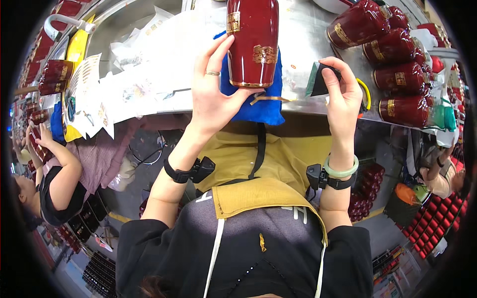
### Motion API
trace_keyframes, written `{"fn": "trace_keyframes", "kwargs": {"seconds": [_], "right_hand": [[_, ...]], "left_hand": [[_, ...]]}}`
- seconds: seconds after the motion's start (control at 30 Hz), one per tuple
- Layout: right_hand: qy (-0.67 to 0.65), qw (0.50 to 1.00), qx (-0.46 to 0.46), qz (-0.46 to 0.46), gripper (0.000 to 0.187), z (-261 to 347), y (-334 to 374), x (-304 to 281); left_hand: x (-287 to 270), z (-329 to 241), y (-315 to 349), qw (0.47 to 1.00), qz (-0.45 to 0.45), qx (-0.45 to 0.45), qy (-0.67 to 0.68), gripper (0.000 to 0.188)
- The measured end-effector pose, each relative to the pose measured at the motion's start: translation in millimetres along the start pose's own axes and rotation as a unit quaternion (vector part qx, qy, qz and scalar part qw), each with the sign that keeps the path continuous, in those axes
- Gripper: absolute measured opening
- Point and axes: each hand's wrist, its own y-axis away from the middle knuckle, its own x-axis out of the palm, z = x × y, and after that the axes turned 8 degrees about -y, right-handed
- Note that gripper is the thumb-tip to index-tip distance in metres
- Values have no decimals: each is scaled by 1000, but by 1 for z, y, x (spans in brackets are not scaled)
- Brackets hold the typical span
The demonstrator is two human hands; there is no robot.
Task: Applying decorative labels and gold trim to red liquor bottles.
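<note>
A glossy dark red bottle [253, 47] with gold decals lies on a blue cloth pad [271, 111], its narrower end toward me. My left hand [214, 92] grips it, fingers along its left side and thumb under its near end. A thin gold strip [271, 99] lies on the pad just below that end. To the right of the bottle and apart from it, my right hand [343, 92] pinches a small flat black-and-green scraper-like piece [317, 82] between thumb and fingers.
Several similar red bottles [397, 77] lie along the table's right side, beside a yellow-handled tool [366, 94]. White paper sheets [149, 89] cover the left, near a sink [107, 37] with a tap [69, 22]. Another person [59, 184] works at the left, one [439, 174] at the right.
</note>
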Motion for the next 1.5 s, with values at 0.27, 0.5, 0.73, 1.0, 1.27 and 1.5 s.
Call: {"fn": "trace_keyframes", "kwargs": {"seconds": [0.27, 0.5, 0.73, 1.0, 1.27, 1.5], "right_hand": [[-17, 1000, 6, -25, 15, -8, 9, 3], [-9, 1000, 5, -22, 15, -2, 15, 7], [-23, 999, 14, -30, 17, -8, 23, 3], [-28, 999, 43, -17, 18, -10, 26, 4], [74, 995, 57, 21, 23, -5, 30, 13], [284, 948, -30, 139, 28, 3, 33, 40]], "left_hand": [[-5, 17, 4, 995, 61, -51, 52, 82], [-2, 17, 7, 999, 34, -23, 35, 82], [-4, 17, 8, 996, 57, -33, 60, 76], [-3, 21, 9, 995, 63, -38, 60, 77], [-1, 27, 11, 994, 72, -40, 73, 80], [3, 26, 15, 986, 37, -61, 149, 78]]}}
